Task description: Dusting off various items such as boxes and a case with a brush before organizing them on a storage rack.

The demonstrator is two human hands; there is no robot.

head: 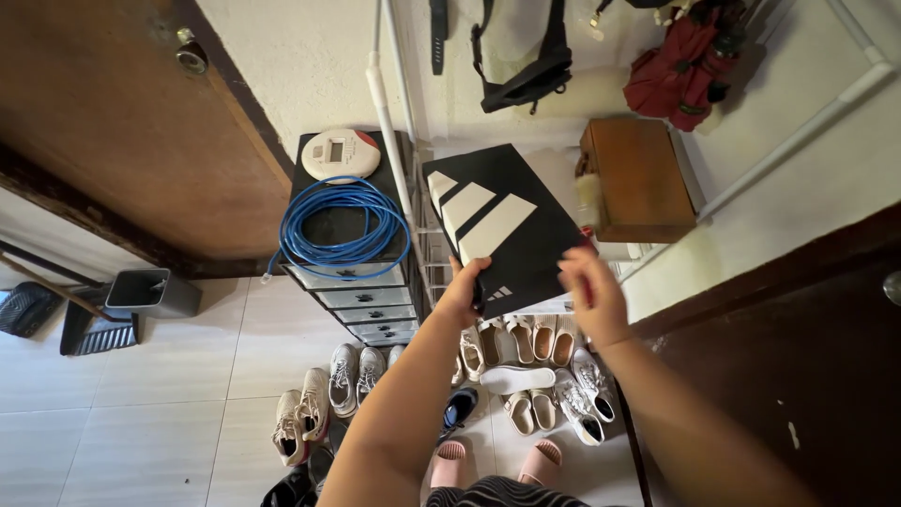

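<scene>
Black box: I hold a flat black shoebox (pixel 502 225) with three white slanting stripes on its lid, tilted so the lid faces me, above the top of a white wire rack (pixel 427 253).
Left hand: my left hand (pixel 462 296) is clamped on the near left edge of the box, thumb on the lid and fingers underneath as far as I can tell; this grip carries the weight.
Right hand: my right hand (pixel 591 291) is at the near right corner, blurred; I cannot tell whether it grips the box or only steadies it. The two hands are apart, one at each near corner.
Drawer unit: to the left of the rack stands a narrow drawer unit (pixel 361 305); a coil of blue cable (pixel 345 225) lies across its top, and a round white device (pixel 340 153) sits at its far edge.
Wooden box: a brown wooden box (pixel 638 178) stands just right of the black box, near the wall.
Floor: pale tiles (pixel 141 413) carry pairs of white sneakers (pixel 328 394) and sandals (pixel 535 338) around the rack's foot; my feet in pink slippers (pixel 493 462) are at the near edge.
Room: a brown door (pixel 113 122) is on the left, a dustpan (pixel 150 293) at its base; a black bag (pixel 526 56) and a red bag (pixel 680 70) hang on the white wall.
</scene>
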